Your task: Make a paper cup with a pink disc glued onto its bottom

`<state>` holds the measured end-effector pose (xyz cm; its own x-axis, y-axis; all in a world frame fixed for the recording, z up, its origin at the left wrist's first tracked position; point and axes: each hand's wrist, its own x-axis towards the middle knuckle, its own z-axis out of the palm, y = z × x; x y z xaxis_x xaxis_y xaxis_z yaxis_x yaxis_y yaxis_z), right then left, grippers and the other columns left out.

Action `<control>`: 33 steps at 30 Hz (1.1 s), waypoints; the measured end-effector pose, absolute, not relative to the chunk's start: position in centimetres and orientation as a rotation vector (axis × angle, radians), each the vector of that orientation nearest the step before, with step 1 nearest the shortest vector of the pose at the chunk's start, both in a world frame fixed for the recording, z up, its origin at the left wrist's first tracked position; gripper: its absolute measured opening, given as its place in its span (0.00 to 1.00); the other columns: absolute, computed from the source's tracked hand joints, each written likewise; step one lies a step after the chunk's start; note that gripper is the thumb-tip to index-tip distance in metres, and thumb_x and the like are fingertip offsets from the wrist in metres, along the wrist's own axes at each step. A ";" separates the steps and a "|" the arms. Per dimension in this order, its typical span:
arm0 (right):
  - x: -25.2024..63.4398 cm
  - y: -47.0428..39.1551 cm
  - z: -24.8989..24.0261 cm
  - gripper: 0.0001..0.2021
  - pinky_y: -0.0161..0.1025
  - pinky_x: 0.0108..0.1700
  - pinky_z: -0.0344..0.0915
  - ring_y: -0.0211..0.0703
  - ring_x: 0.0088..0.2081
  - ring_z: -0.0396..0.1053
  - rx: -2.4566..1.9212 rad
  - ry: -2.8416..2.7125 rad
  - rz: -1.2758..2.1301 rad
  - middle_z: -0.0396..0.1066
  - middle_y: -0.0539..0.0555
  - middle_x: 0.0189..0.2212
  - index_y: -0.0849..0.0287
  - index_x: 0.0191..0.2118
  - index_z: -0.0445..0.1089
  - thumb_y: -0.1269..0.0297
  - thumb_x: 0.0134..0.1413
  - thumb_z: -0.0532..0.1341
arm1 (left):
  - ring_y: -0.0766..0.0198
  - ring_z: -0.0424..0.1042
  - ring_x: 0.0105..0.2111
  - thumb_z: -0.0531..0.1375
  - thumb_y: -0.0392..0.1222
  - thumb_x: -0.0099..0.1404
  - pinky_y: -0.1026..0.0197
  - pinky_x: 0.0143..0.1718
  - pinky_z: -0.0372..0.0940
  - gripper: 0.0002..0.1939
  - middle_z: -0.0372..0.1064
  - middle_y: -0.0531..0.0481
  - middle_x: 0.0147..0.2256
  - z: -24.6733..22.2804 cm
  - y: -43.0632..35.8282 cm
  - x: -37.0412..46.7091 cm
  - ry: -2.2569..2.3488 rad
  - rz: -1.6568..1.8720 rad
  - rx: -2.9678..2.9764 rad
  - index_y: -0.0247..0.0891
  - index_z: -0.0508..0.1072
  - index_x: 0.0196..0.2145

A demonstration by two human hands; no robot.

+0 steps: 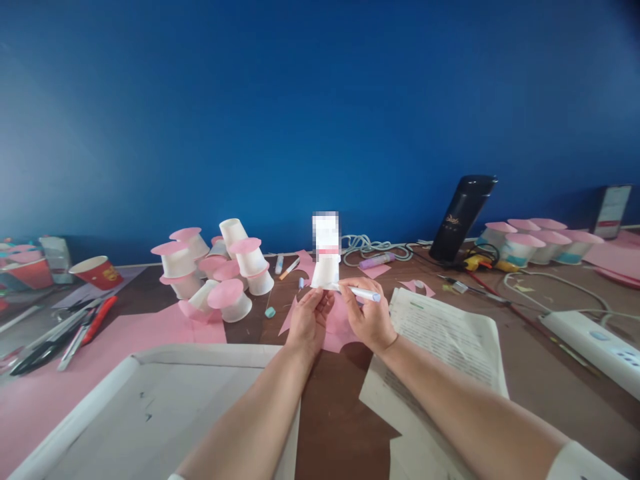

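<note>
A white paper cup [326, 273] is held up in the middle of the view, its wide rim downward. My left hand [311, 320] grips it from below at the rim, with the fingers closed. In my right hand [369, 313] is a white and blue pen [364, 293], its tip end at the right side of the cup's rim. Pink paper [341, 327] lies on the table beneath the hands. A propped phone [325, 230], its screen blurred out, stands right behind the cup.
Stacked white cups with pink discs [230, 300] stand left of centre; more [550, 247] stand far right. A black flask [463, 217] is at the back. Printed sheets [450, 333] lie right, a power strip [595, 340] beyond. Scissors [97, 320] and a red cup [97, 273] are left.
</note>
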<state>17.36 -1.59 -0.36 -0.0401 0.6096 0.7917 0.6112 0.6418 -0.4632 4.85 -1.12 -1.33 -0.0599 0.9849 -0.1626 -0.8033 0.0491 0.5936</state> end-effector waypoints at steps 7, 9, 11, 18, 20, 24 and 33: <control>17.5 -1.6 -0.2 0.07 0.44 0.46 0.62 0.45 0.40 0.71 -0.991 -1.686 0.022 0.75 0.54 0.36 0.55 0.39 0.69 0.63 0.62 0.55 | 0.68 0.74 0.28 0.65 0.31 0.54 0.66 0.37 0.69 0.02 0.74 0.48 0.26 -1.5 -1.2 4.8 0.647 1.517 0.410 0.30 0.75 0.26; 17.5 -1.6 -0.2 0.07 0.44 0.46 0.62 0.45 0.41 0.71 -0.975 -1.679 0.026 0.75 0.54 0.37 0.55 0.40 0.69 0.63 0.62 0.55 | 0.68 0.74 0.29 0.67 0.32 0.52 0.66 0.38 0.69 0.04 0.74 0.48 0.27 -1.6 -1.1 4.9 0.656 1.530 0.429 0.31 0.75 0.27; 17.6 -1.6 -0.2 0.07 0.44 0.46 0.63 0.45 0.41 0.71 -0.968 -1.673 0.022 0.75 0.54 0.37 0.55 0.40 0.69 0.63 0.62 0.54 | 0.68 0.74 0.29 0.68 0.33 0.50 0.66 0.38 0.69 0.06 0.74 0.48 0.27 -1.7 -1.0 4.9 0.682 1.538 0.439 0.30 0.76 0.27; 17.5 -1.6 -0.3 0.08 0.44 0.46 0.64 0.45 0.41 0.72 -0.967 -1.679 0.003 0.76 0.54 0.36 0.55 0.40 0.70 0.63 0.62 0.54 | 0.68 0.73 0.30 0.71 0.38 0.46 0.65 0.38 0.68 0.12 0.74 0.47 0.27 -2.2 -0.8 5.1 0.758 1.535 0.526 0.30 0.77 0.29; 17.5 -1.6 -0.4 0.08 0.44 0.46 0.63 0.45 0.41 0.72 -0.960 -1.695 0.005 0.76 0.54 0.36 0.56 0.40 0.70 0.63 0.62 0.54 | 0.68 0.73 0.30 0.71 0.39 0.46 0.65 0.38 0.67 0.12 0.74 0.48 0.27 -2.3 -0.8 5.2 0.757 1.535 0.542 0.30 0.77 0.29; 17.6 -1.3 -0.5 0.06 0.44 0.47 0.62 0.45 0.41 0.72 -0.964 -1.708 0.016 0.75 0.53 0.37 0.55 0.41 0.70 0.64 0.61 0.56 | 0.68 0.73 0.30 0.71 0.40 0.46 0.64 0.39 0.67 0.13 0.74 0.47 0.27 -2.3 -0.9 5.2 0.760 1.526 0.561 0.30 0.78 0.28; 17.5 -1.5 -0.3 0.06 0.44 0.46 0.62 0.45 0.40 0.71 -0.942 -1.718 0.009 0.76 0.53 0.36 0.56 0.40 0.70 0.65 0.61 0.56 | 0.68 0.73 0.31 0.70 0.42 0.48 0.63 0.41 0.66 0.12 0.75 0.48 0.28 -2.6 -0.9 5.3 0.773 1.518 0.633 0.32 0.79 0.30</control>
